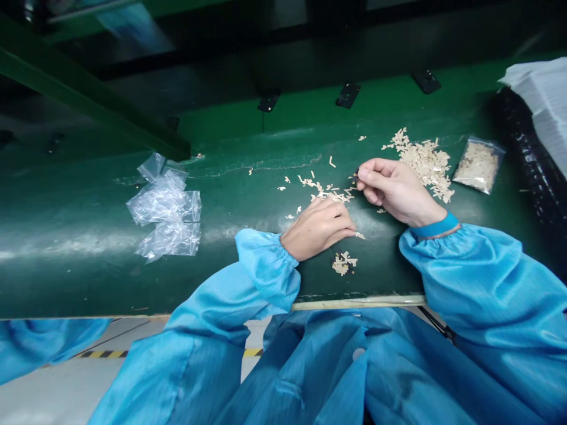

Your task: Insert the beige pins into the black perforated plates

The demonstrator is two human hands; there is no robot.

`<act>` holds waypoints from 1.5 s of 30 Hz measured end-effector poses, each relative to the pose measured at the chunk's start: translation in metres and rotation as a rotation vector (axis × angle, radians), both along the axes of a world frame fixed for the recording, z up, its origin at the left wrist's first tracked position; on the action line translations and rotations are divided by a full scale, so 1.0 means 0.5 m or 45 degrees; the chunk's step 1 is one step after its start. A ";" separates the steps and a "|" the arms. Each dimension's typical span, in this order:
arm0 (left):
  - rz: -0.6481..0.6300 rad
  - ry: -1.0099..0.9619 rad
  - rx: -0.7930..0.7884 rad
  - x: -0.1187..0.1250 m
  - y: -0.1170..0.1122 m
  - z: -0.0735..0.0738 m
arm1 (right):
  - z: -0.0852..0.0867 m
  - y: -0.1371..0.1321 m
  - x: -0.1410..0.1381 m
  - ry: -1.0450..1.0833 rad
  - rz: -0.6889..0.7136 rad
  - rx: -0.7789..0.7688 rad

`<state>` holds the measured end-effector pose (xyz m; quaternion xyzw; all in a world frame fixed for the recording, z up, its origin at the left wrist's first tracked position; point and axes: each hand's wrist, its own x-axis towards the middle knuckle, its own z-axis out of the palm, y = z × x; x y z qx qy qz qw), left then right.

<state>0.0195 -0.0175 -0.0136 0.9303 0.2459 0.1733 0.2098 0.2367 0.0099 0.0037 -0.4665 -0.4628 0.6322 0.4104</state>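
My left hand (319,227) rests palm down over the green table, its fingers curled together, with a small cream-coloured piece (360,235) at the thumb tip. Between thumb and forefinger of my right hand (394,188), which wears a blue wristband (436,226), a small dark piece (357,174) is pinched, mostly hidden by the fingertips. Thin cream strips (334,193) lie scattered just beyond my left hand. A small heap of cream and dark pieces (343,263) sits close to my body. Behind my right hand spreads a bigger pile of cream pieces (425,162).
A clear zip bag filled with cream pieces (478,165) lies right of the big pile, near a black wrapped bundle (538,159). Empty clear bags (166,209) are stacked at left, by a green metal post (172,144). Several flat black parts (348,95) line the back.
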 end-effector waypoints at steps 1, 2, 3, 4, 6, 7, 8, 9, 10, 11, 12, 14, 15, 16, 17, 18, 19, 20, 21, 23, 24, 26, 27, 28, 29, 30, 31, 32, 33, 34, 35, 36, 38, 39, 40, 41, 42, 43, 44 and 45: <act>0.005 -0.003 -0.005 0.002 -0.003 0.001 | 0.000 0.001 -0.001 0.002 -0.007 0.001; 0.007 0.004 0.005 0.006 -0.007 0.002 | 0.001 0.001 -0.001 0.002 -0.010 0.000; 0.008 0.025 0.030 0.011 -0.010 0.003 | 0.002 0.001 -0.003 0.004 -0.015 -0.002; 0.014 0.057 0.068 0.018 -0.012 0.004 | 0.003 0.001 -0.004 0.009 -0.023 -0.005; 0.066 0.146 0.161 0.031 -0.008 0.003 | 0.004 0.000 -0.005 0.029 -0.051 -0.008; 0.111 0.195 0.206 0.035 -0.002 0.002 | 0.004 0.000 -0.005 0.041 -0.069 -0.008; 0.167 0.244 0.243 0.036 0.009 0.000 | 0.003 0.000 -0.005 0.055 -0.085 -0.006; 0.231 0.285 0.271 0.035 0.022 -0.001 | 0.002 0.000 -0.005 0.068 -0.094 -0.001; 0.296 0.315 0.289 0.030 0.038 -0.002 | 0.001 0.000 -0.004 0.079 -0.096 0.007; 0.364 0.329 0.299 0.023 0.053 -0.002 | 0.000 0.000 -0.004 0.084 -0.093 0.018; 0.430 0.327 0.302 0.015 0.068 -0.001 | -0.002 -0.001 -0.005 0.080 -0.085 0.029; 0.534 0.262 0.280 0.000 0.086 0.003 | -0.004 -0.003 -0.008 0.042 -0.074 0.054; 0.560 0.196 0.248 -0.006 0.089 0.006 | -0.006 -0.005 -0.010 0.009 -0.070 0.065; 0.569 0.111 0.192 -0.010 0.086 0.009 | -0.007 -0.007 -0.013 -0.028 -0.061 0.074; 0.574 0.007 0.106 -0.011 0.079 0.011 | -0.007 -0.009 -0.017 -0.062 -0.051 0.084; 0.576 -0.108 -0.023 -0.011 0.069 0.012 | -0.008 -0.012 -0.020 -0.094 -0.041 0.096; 0.586 -0.227 -0.204 -0.009 0.058 0.012 | -0.008 -0.015 -0.024 -0.124 -0.033 0.115; 0.602 -0.343 -0.432 -0.007 0.046 0.011 | -0.008 -0.019 -0.027 -0.160 -0.026 0.147; 0.617 -0.447 -0.691 -0.004 0.036 0.010 | -0.008 -0.022 -0.030 -0.209 -0.022 0.200; 0.629 -0.616 -1.173 0.000 0.022 0.009 | -0.007 -0.031 -0.033 -0.358 0.003 0.396; 0.620 -0.680 -1.352 0.000 0.018 0.010 | -0.007 -0.035 -0.034 -0.440 0.022 0.525; 0.591 -0.774 -1.550 -0.002 0.016 0.014 | -0.006 -0.043 -0.034 -0.561 0.058 0.752; 0.573 -0.804 -1.591 -0.004 0.017 0.017 | -0.006 -0.046 -0.034 -0.594 0.068 0.826; 0.557 -0.825 -1.614 -0.007 0.019 0.020 | -0.006 -0.049 -0.033 -0.614 0.072 0.869; 0.545 -0.840 -1.628 -0.009 0.020 0.022 | -0.006 -0.052 -0.033 -0.629 0.073 0.890; 0.542 -0.850 -1.635 -0.012 0.021 0.024 | -0.006 -0.053 -0.032 -0.643 0.073 0.900; 0.549 -0.857 -1.635 -0.013 0.023 0.025 | -0.005 -0.053 -0.030 -0.655 0.068 0.906; 0.569 -0.865 -1.622 -0.015 0.024 0.027 | -0.003 -0.052 -0.028 -0.663 0.055 0.909; 0.599 -0.870 -1.593 -0.017 0.025 0.028 | 0.000 -0.050 -0.026 -0.670 0.044 0.904; 0.639 -0.871 -1.545 -0.019 0.026 0.028 | 0.004 -0.048 -0.023 -0.672 0.053 0.891; 0.689 -0.871 -1.479 -0.020 0.027 0.030 | 0.010 -0.045 -0.020 -0.670 0.098 0.868; 0.744 -0.868 -1.407 -0.023 0.029 0.031 | 0.016 -0.043 -0.017 -0.658 0.185 0.839; 0.840 -0.855 -1.280 -0.027 0.032 0.033 | 0.027 -0.041 -0.014 -0.604 0.443 0.781; 0.871 -0.849 -1.233 -0.029 0.034 0.033 | 0.031 -0.041 -0.015 -0.570 0.581 0.755; 0.889 -0.842 -1.201 -0.030 0.034 0.034 | 0.034 -0.043 -0.016 -0.541 0.703 0.731; 0.891 -0.834 -1.182 -0.031 0.035 0.033 | 0.035 -0.046 -0.019 -0.523 0.796 0.710; 0.882 -0.828 -1.167 -0.031 0.034 0.033 | 0.034 -0.049 -0.022 -0.520 0.858 0.689; 0.867 -0.825 -1.149 -0.031 0.033 0.032 | 0.033 -0.052 -0.025 -0.530 0.895 0.666; 0.848 -0.822 -1.128 -0.030 0.032 0.031 | 0.032 -0.054 -0.028 -0.544 0.904 0.647; 0.828 -0.820 -1.103 -0.029 0.030 0.030 | 0.030 -0.057 -0.030 -0.556 0.895 0.630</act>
